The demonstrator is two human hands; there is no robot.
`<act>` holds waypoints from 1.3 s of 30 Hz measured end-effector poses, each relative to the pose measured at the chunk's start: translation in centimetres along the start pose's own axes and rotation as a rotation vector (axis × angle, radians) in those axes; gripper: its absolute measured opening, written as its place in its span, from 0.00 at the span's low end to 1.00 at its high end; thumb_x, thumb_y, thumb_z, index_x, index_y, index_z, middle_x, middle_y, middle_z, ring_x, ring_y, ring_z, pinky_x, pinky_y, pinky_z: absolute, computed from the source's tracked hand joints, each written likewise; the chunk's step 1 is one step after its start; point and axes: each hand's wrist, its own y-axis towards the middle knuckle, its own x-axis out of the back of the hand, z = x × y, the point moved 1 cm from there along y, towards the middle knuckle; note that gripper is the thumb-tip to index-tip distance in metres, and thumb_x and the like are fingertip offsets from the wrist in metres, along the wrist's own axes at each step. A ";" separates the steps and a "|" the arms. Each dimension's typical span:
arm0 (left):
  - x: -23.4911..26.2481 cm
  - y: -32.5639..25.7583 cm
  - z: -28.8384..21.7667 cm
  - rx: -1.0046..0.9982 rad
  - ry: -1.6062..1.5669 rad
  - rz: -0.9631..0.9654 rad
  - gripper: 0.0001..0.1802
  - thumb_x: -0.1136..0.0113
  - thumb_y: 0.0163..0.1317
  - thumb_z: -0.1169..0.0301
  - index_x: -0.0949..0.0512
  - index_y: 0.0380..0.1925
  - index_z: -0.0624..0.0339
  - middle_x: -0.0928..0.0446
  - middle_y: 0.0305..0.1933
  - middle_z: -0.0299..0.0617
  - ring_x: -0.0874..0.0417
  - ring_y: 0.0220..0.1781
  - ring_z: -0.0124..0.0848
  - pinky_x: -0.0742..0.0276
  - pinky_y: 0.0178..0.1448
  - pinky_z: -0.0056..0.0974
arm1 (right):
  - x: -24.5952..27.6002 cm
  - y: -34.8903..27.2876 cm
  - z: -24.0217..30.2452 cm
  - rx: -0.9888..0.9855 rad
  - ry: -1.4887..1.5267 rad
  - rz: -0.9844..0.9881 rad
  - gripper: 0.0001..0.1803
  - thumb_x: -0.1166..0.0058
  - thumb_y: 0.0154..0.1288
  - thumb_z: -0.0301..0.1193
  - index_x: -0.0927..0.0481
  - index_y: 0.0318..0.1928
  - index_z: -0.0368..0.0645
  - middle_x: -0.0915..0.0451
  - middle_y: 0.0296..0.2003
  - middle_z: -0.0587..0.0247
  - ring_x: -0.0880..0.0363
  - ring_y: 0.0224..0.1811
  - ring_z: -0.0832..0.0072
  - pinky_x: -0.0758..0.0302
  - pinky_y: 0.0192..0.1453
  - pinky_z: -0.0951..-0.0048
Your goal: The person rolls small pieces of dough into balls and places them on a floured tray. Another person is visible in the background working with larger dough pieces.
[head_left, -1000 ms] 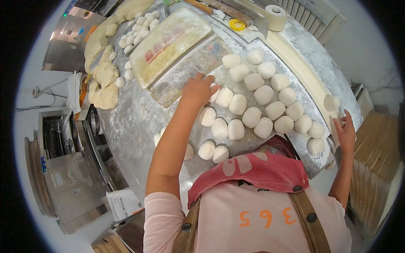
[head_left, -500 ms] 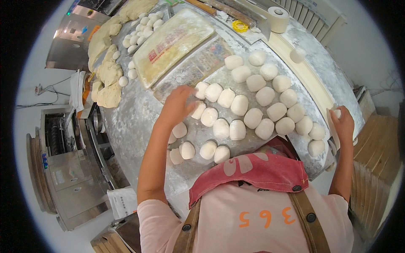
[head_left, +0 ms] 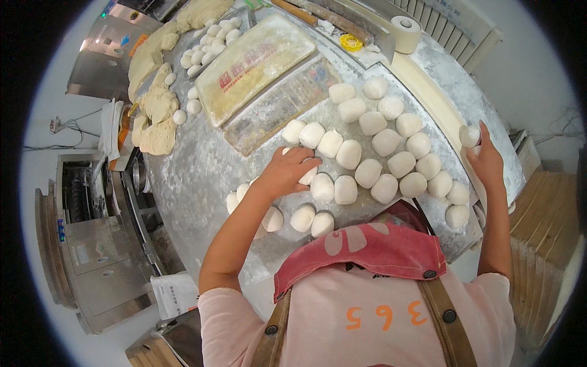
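Observation:
Rounded white dough pieces (head_left: 386, 142) stand in loose rows across the floured worktop. My left hand (head_left: 286, 174) is curled over the left end of the nearer row, its fingers around a dough piece (head_left: 309, 174); another piece shows only its top behind the knuckles. At the right, beside a long cream strip like a belt (head_left: 435, 92), my right hand (head_left: 487, 160) has its thumb and fingers at a dough piece (head_left: 469, 136). My left forearm partly covers several dough pieces (head_left: 272, 219) near the table's front edge.
A floury, yellowish flat container (head_left: 257, 64) and a clear-topped one (head_left: 275, 104) lie behind the rows. Large dough slabs (head_left: 158, 104) and small dough balls (head_left: 214, 40) sit far left. At the back are a white roll (head_left: 405, 35), a yellow cutter (head_left: 350, 42) and rolling pins (head_left: 339, 18).
My left hand has come nearer and to the right, down onto the dough pieces. The piece farther up the cream strip is now by my right hand, which has lifted slightly away from me.

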 end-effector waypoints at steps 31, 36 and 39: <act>15.3 -5.0 3.5 -0.004 0.368 -0.487 0.25 0.32 0.50 0.76 0.20 0.51 0.45 0.22 0.45 0.47 0.22 0.48 0.45 0.27 0.51 0.46 | -11.4 -3.5 29.2 0.823 0.746 0.479 0.23 0.40 0.62 0.40 0.25 0.55 0.46 0.17 0.43 0.52 0.18 0.45 0.53 0.22 0.46 0.58; 26.1 -5.6 15.6 0.545 0.875 -0.829 0.22 0.36 0.60 0.66 0.24 0.55 0.51 0.20 0.53 0.53 0.21 0.59 0.50 0.24 0.58 0.47 | -11.6 -4.9 30.5 0.835 0.324 0.351 0.23 0.41 0.61 0.35 0.23 0.56 0.43 0.21 0.54 0.55 0.22 0.55 0.55 0.23 0.54 0.59; 23.1 -4.6 16.0 0.462 0.490 -0.922 0.29 0.33 0.59 0.67 0.28 0.61 0.55 0.22 0.57 0.54 0.22 0.59 0.52 0.26 0.61 0.48 | -6.7 -3.9 21.4 0.512 0.589 0.343 0.25 0.45 0.59 0.26 0.25 0.60 0.42 0.24 0.57 0.51 0.24 0.59 0.58 0.28 0.64 0.63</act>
